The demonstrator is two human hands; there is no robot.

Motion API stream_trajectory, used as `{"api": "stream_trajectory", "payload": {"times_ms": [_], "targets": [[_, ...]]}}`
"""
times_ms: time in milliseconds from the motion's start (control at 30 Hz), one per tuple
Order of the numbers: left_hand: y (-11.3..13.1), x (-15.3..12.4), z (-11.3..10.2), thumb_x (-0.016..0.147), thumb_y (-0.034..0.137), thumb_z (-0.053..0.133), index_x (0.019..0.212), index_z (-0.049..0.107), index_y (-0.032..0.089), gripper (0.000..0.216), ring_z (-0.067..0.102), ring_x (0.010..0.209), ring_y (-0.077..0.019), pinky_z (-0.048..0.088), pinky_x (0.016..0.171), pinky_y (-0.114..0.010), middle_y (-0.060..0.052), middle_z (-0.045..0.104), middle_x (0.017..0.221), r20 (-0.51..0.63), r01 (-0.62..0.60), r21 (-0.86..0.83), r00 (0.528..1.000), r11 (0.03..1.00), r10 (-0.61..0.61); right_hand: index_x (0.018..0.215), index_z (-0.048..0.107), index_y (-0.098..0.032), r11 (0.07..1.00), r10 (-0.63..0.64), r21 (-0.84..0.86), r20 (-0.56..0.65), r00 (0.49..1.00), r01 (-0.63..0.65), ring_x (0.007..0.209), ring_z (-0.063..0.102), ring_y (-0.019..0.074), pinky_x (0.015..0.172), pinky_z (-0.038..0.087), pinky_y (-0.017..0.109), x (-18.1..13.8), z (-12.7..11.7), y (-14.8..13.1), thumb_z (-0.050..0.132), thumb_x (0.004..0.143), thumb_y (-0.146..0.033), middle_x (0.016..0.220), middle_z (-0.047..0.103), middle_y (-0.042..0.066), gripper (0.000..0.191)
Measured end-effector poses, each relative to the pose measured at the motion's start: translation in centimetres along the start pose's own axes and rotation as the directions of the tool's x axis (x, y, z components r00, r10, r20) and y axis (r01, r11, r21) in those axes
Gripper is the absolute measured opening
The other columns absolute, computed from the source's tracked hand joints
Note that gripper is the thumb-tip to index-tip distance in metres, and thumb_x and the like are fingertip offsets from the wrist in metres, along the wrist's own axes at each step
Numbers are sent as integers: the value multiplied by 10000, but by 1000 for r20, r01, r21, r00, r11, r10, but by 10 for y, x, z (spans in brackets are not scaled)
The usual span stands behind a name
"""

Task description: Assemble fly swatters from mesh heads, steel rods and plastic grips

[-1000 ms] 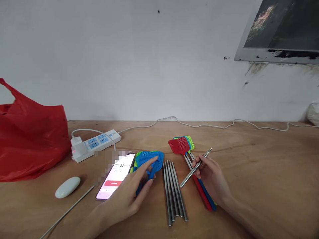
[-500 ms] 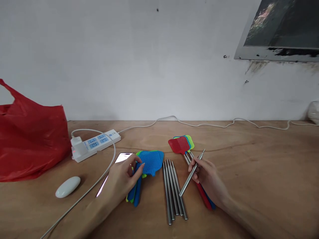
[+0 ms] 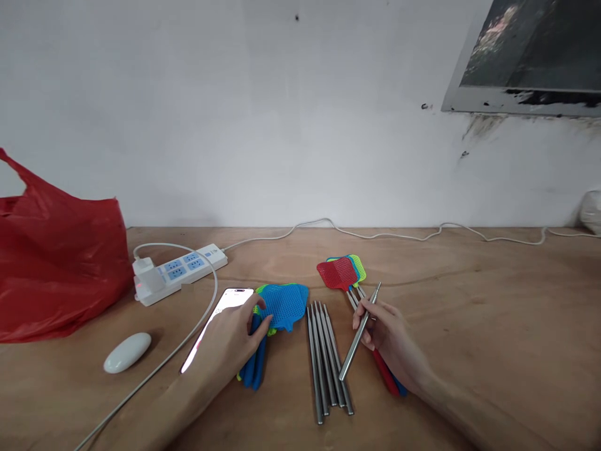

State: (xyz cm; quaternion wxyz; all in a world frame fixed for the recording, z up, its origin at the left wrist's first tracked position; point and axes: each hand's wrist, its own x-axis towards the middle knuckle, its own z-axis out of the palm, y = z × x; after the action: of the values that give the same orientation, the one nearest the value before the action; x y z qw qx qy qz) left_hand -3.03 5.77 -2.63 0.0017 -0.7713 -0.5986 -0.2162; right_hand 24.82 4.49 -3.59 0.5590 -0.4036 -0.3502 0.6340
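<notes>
My right hand [image 3: 387, 329] pinches a slim metal rod [image 3: 359, 341] with a narrow tip, held slanted above the table. Its lower end is over a row of several similar metal rods [image 3: 323, 363]. Under this hand lie fly swatters with a red mesh head [image 3: 338, 274], blue and yellow-green ones behind it, and red and blue handles. My left hand [image 3: 232, 335], thumb and finger apart, hovers over or touches several loose blue handles [image 3: 253, 366]. Beside its fingertips are blue fly swatter heads [image 3: 284, 305] on yellow-green ones. The palm hides part of the handles.
A lit phone [image 3: 228, 300] lies under my left forearm. Farther left are a white power strip [image 3: 181, 274] with a cable, a white oval object [image 3: 128, 352] and a red plastic bag [image 3: 61, 263]. A thin white cord [image 3: 385, 237] runs along the wall.
The rod in my right hand has tipped slightly, its thick end moving toward the row of rods. My left fingers have parted a little, and a blue handle has shifted down among the others.
</notes>
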Motion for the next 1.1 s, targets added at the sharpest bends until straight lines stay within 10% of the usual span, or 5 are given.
{"api": "stream_trajectory", "payload": {"times_ms": [367, 700, 933, 1100], "targets": [[-4, 0, 4, 955, 449, 499, 990, 601, 244, 232, 587, 543, -200, 262, 510, -261, 53, 538, 557, 0, 26, 90, 1000, 996, -26, 750, 625, -170, 996, 4, -89, -9, 1000, -5, 386, 413, 41, 367, 289, 165, -1, 3, 0, 821, 708, -603, 580, 625, -28, 477], [3, -6, -3, 1023, 430, 419, 867, 643, 226, 341, 466, 483, -148, 274, 535, -265, 60, 448, 550, -3, -207, -85, 978, 975, 208, 804, 676, -153, 949, 254, -268, 330, 909, -168, 299, 139, 47, 315, 163, 201, 1, -2, -1, 604, 790, -690, 342, 324, -124, 543], [3, -7, -4, 1027, 405, 426, 850, 661, 222, 346, 429, 478, -140, 257, 529, -262, 64, 419, 544, -9, -234, -124, 972, 964, 234, 736, 662, -168, 953, 188, -266, 136, 973, -147, 355, 356, 44, 310, 224, 168, -6, 6, -5, 748, 704, -656, 553, 569, -36, 496], [4, -8, -2, 1028, 397, 431, 848, 660, 219, 341, 426, 476, -135, 267, 529, -258, 61, 433, 544, -19, -255, -134, 967, 958, 255, 680, 711, -140, 983, 79, -172, 49, 996, -70, 415, 313, 37, 331, 289, 135, -7, 8, -10, 837, 639, -634, 496, 380, -81, 512]]}}
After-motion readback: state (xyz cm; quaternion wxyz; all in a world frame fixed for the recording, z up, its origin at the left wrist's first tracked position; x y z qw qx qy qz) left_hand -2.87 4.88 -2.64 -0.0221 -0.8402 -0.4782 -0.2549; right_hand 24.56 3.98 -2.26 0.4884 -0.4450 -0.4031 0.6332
